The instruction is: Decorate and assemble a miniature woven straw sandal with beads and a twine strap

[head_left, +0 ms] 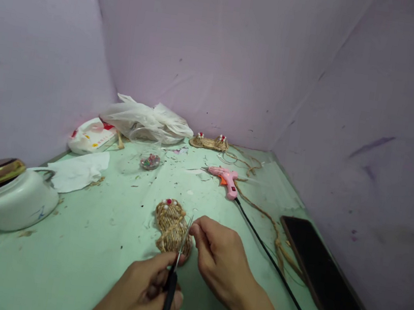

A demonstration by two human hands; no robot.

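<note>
A pair of scissors [169, 293] with black handles is gripped in my left hand [142, 289], its thin blades pointing up and away from me. My right hand [221, 259] is closed in a pinch beside the blade tips. Whatever lies between those fingertips is too small to make out. Just beyond both hands, a small braided straw piece [169, 221] rests on the table, with a red bead and white beads at its far end. The scissors and my left fingers cover part of its near end.
A pink glue gun [229, 178] lies ahead with its black cord [266, 253] running toward me. Straw strands [267, 216] and a phone [318, 265] are at right. A teapot [11, 204], tissue [81, 171], bead container [150, 161], plastic bag [150, 121] and beaded straw piece [208, 144] stand around.
</note>
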